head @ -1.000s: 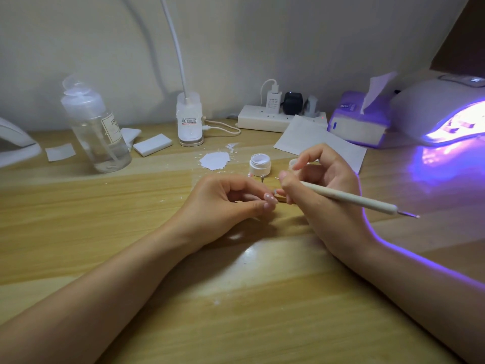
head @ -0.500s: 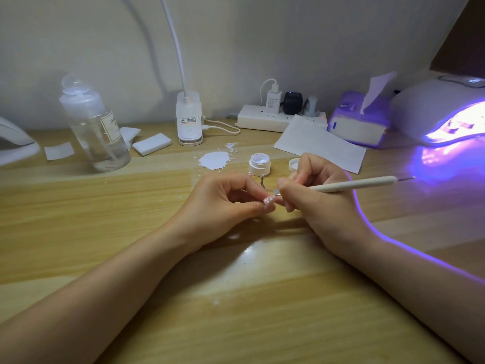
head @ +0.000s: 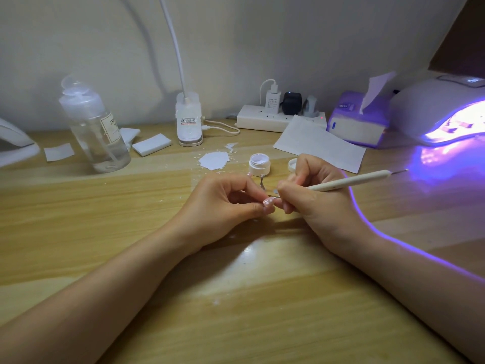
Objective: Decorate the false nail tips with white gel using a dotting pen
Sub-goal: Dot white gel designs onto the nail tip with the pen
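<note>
1. Pinching a pink false nail tip (head: 267, 203) between thumb and fingertips, the left hand (head: 225, 206) rests on the wooden counter (head: 236, 298); white dots show on the tip.
2. Just right of it, the right hand (head: 315, 198) grips a white dotting pen (head: 349, 181); its metal point meets the tip's upper edge, its far end pointing away to the right.
3. Just beyond both hands stands an open jar of white gel (head: 259, 165); its lid (head: 292, 165) lies behind the right hand's knuckles.
4. Far right of the right hand, a nail lamp (head: 441, 111) glows violet.
</note>
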A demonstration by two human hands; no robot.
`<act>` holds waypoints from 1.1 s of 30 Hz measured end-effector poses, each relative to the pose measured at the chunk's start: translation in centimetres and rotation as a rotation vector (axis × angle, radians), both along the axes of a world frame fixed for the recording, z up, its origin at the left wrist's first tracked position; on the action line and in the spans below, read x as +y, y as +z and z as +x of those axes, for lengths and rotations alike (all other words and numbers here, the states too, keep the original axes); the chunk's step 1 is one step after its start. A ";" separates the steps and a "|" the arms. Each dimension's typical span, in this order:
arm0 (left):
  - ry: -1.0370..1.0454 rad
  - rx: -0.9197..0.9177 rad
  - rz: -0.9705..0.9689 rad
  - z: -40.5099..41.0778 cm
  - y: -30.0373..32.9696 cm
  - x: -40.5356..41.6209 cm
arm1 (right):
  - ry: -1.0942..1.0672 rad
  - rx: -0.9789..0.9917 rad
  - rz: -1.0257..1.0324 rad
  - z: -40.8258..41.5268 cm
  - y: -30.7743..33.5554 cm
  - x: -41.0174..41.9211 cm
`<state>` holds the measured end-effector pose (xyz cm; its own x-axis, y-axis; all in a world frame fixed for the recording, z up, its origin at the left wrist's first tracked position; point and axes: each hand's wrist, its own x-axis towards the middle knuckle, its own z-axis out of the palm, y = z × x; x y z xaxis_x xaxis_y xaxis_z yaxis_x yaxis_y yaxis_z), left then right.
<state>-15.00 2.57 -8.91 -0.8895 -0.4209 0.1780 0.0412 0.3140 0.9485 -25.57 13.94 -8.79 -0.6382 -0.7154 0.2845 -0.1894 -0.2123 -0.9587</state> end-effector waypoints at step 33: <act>-0.025 0.020 0.019 -0.1 -0.1 0.0 | -0.036 0.017 0.002 0.1 0.1 0.0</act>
<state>-15.12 2.59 -8.99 -0.8960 -0.4023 0.1877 0.0674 0.2945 0.9533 -25.45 13.91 -8.70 -0.6585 -0.6927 0.2943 -0.2133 -0.2033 -0.9556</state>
